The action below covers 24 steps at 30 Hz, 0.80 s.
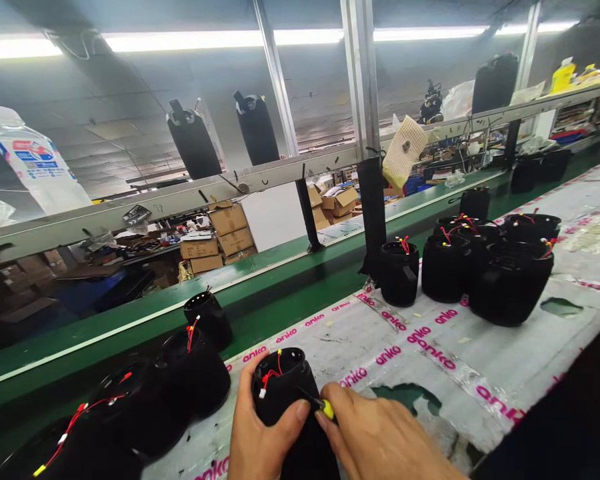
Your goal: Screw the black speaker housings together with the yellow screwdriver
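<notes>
My left hand is wrapped round a black cylindrical housing, its thumb pressed on the front. Red wires with a white connector and a yellow end hang over the housing's open rim. Closed on a small tool with a yellow-green handle, my right hand sits at the housing's right side. The tool's thin dark tip points at the wall just below the rim, beside my left thumb. Its exact kind is too small to tell, and whether the tip touches is unclear.
More black housings with red wires stand at the left, and another group at the right. Printed white sheeting, torn in places, covers the bench. Behind runs a green conveyor belt, below a metal shelf carrying a plastic bottle.
</notes>
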Each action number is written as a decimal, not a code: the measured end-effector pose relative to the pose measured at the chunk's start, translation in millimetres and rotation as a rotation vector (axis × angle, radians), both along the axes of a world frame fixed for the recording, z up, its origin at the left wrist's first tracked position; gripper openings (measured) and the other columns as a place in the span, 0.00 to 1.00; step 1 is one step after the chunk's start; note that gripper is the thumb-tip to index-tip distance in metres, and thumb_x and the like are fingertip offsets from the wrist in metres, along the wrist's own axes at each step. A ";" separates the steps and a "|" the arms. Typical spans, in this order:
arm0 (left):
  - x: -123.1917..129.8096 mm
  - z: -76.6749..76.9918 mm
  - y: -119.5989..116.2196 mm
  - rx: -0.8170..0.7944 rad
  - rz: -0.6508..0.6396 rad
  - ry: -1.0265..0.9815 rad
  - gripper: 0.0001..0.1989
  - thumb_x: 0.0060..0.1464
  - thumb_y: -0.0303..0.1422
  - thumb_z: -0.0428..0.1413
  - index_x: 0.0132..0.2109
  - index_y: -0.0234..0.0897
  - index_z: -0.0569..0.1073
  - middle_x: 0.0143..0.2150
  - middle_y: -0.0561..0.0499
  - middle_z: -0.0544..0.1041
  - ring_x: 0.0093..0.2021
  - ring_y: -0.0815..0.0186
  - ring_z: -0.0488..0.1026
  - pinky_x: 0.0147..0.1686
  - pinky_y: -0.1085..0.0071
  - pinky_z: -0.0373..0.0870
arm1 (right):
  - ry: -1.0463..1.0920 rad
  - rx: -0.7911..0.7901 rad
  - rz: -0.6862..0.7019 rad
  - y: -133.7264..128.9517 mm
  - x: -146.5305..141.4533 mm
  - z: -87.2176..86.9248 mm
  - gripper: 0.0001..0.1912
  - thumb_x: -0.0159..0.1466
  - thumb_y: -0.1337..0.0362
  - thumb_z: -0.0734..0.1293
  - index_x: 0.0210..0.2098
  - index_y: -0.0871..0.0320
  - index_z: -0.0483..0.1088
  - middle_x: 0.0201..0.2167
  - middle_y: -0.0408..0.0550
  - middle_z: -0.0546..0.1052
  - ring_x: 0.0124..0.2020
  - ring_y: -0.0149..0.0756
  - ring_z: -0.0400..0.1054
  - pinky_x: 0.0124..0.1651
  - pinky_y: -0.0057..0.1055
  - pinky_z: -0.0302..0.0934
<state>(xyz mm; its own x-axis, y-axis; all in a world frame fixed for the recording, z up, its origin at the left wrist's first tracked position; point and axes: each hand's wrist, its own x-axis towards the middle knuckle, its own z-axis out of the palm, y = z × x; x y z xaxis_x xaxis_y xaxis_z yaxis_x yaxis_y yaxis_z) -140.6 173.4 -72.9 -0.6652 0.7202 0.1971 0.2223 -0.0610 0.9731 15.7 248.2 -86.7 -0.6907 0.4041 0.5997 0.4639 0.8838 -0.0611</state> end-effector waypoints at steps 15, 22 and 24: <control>14.3 6.1 -1.0 -0.020 0.216 0.159 0.34 0.40 0.43 0.64 0.55 0.40 0.68 0.48 0.46 0.77 0.47 0.51 0.75 0.54 0.54 0.69 | -0.076 0.058 -0.178 -18.4 -8.8 11.1 0.13 0.57 0.75 0.66 0.37 0.55 0.60 0.21 0.40 0.73 0.14 0.36 0.70 0.16 0.33 0.42; 3.7 0.3 -2.6 0.005 0.146 0.027 0.37 0.40 0.50 0.66 0.56 0.41 0.67 0.47 0.46 0.79 0.47 0.49 0.77 0.51 0.55 0.70 | -0.005 0.096 -0.160 -16.1 -12.8 2.4 0.11 0.60 0.74 0.63 0.39 0.55 0.60 0.22 0.40 0.72 0.15 0.36 0.70 0.17 0.31 0.48; 0.2 -0.9 -4.3 0.005 0.091 -0.066 0.40 0.40 0.53 0.66 0.57 0.43 0.65 0.44 0.47 0.80 0.44 0.50 0.78 0.48 0.56 0.72 | 0.025 0.116 -0.162 -16.3 -13.1 -1.7 0.11 0.61 0.74 0.62 0.40 0.55 0.60 0.23 0.41 0.73 0.16 0.35 0.70 0.17 0.31 0.49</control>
<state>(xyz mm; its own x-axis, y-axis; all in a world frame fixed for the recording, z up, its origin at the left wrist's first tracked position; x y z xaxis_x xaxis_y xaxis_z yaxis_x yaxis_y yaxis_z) -140.4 169.0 -73.8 -0.7396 0.6552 0.1539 0.1626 -0.0480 0.9855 2.6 231.9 -88.3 -0.6069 0.4355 0.6649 0.6000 0.7997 0.0239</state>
